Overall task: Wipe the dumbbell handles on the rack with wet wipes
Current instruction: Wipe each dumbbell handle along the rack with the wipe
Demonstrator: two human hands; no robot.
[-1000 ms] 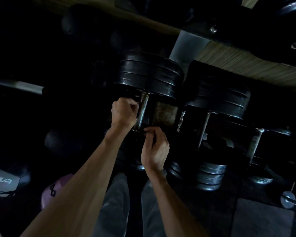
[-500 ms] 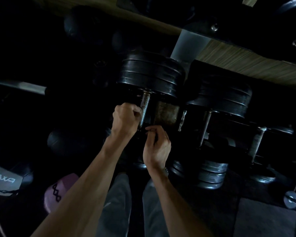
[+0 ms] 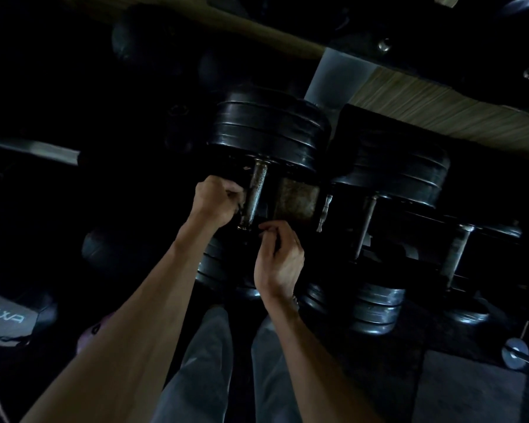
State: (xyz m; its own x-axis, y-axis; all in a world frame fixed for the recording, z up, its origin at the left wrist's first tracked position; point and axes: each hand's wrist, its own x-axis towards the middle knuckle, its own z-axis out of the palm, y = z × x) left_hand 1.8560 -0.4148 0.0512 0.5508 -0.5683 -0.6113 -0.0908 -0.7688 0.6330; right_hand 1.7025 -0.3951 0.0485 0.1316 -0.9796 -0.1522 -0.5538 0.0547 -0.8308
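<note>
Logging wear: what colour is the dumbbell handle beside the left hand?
Dull grey metal with brownish rust speckles, in the head view.

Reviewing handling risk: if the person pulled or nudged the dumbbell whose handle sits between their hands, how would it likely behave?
Probably very heavy: the dumbbell carries thick stacked black plates at each end. Its round plates suggest it could roll if nudged. The metal handle looks rigid and worn, so likely not slippery.
</note>
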